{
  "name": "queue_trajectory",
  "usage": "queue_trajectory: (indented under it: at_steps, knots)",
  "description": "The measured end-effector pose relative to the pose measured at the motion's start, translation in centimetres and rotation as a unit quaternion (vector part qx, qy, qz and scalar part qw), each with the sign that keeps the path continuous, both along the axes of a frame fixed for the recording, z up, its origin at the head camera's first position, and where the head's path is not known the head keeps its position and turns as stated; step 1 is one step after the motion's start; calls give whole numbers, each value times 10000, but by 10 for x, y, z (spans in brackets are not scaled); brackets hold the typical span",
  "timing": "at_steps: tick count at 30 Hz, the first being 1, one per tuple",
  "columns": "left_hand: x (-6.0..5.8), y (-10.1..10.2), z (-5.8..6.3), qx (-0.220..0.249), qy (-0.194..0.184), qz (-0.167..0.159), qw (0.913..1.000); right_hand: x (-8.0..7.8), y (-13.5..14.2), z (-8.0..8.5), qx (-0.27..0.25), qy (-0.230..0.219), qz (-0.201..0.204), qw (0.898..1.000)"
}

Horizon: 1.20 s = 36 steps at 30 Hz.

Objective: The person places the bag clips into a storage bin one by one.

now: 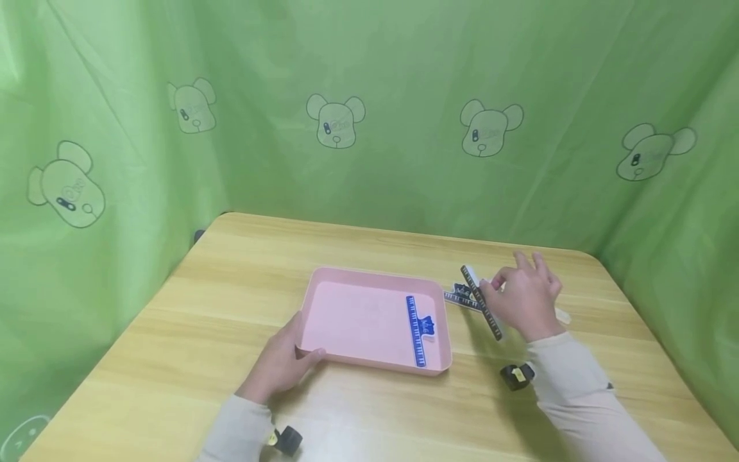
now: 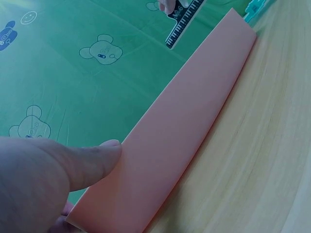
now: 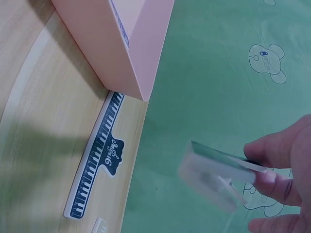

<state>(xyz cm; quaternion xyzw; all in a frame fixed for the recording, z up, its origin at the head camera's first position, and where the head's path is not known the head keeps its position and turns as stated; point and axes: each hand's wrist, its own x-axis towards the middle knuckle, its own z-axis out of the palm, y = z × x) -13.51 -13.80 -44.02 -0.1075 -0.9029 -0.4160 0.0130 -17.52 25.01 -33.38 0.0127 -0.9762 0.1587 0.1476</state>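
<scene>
My left hand (image 1: 283, 359) holds the near left corner of a pink tray (image 1: 358, 324), its thumb over the near wall in the left wrist view. Inside the tray, toward the right, lies a long blue clip (image 1: 417, 333) printed with piano keys. To the right of the tray my right hand (image 1: 525, 298) pinches a similar black clip (image 1: 491, 321) between thumb and forefinger, held up above the table, with the other fingers spread. Blurred in the right wrist view, this clip (image 3: 214, 170) shows its pale side. A second black piano-key clip (image 3: 95, 160) lies by the tray's right wall.
A whitish strip (image 1: 562, 316) lies on the table behind my right hand, mostly hidden. Past the tray's end, a teal piece (image 2: 255, 8) shows in the left wrist view. The wooden table (image 1: 190, 308) is enclosed by a green curtain (image 1: 404, 186) with bear-like prints.
</scene>
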Motion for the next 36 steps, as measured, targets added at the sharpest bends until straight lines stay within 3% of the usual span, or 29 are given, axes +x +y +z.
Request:
queue_trajectory:
  at_steps: [9,17,25,36]
  knots:
    - [-2,-1,2,11,187,-101,9998,-4,-6,1,-13,23,17,10000]
    - [-1,0,-5,68,194,-189,9996,-1,-13,-4,-87,-24,97,9999]
    - [3,-4,-5,64,171,-63,9998,-6,-25,-9,-241,-81,179,9995]
    - [-1,-1,-6,151,218,-110,9996,-10,-33,-5,-340,-32,171,9993]
